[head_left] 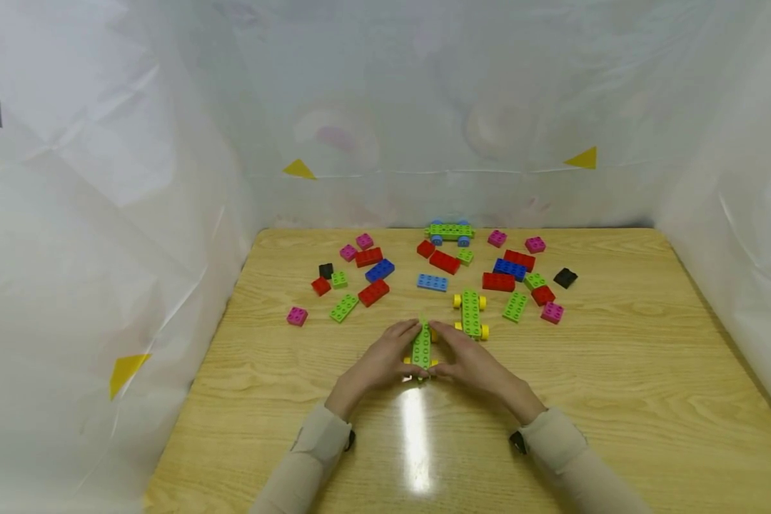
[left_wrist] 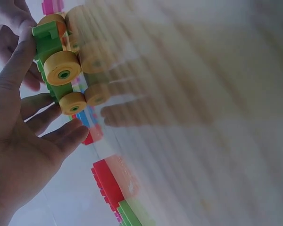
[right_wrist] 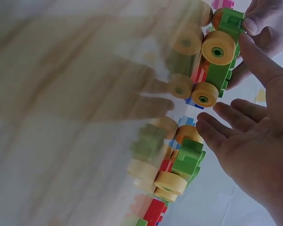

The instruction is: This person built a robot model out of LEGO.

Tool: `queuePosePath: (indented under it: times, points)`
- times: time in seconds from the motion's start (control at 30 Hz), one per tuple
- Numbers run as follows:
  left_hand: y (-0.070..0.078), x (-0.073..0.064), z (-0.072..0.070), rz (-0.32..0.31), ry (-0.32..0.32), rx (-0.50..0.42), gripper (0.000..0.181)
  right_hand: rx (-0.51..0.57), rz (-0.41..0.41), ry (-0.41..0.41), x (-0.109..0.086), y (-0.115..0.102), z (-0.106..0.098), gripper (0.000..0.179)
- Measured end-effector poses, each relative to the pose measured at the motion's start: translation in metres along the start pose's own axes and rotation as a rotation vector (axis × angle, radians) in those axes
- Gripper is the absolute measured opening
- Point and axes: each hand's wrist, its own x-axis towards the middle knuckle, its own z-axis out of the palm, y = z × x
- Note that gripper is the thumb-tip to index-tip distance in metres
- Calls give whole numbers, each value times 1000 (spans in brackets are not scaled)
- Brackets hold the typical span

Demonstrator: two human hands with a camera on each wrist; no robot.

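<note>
A green toy car base with yellow wheels [head_left: 421,346] stands lengthwise between both hands. Left hand [head_left: 385,357] holds it from the left, thumb at the near end and fingertips by the far end. From the other side the right hand [head_left: 469,360] holds it likewise, its thumb meeting the near end. In the left wrist view the car base [left_wrist: 61,89] shows its wheels down on the tabletop. The right wrist view shows the right hand's lower fingers [right_wrist: 217,127] stretched out beside it. A second green car base with yellow wheels [head_left: 471,314] stands just right of the right hand's fingers.
Loose bricks lie beyond the hands: a light blue brick [head_left: 432,283], red bricks such as one at left [head_left: 374,292], a green brick [head_left: 343,308] and a pink one [head_left: 552,313]. A green car base with blue wheels [head_left: 450,232] stands at the table's back edge.
</note>
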Motion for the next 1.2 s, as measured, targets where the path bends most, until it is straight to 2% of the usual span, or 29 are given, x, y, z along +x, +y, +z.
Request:
queuePosePath:
  times: [0.57,0.87,1.2]
  points:
    - [7,-4,1,0,5,6,90,22,-6,-45,1,3,-1,92]
    - [9,-5,0,-11,-1,-16,90,31,-18,-40,3,6,0,97]
    - [7,-8,6,-6,6,-25,91,1,-18,-61,1,12,6,98]
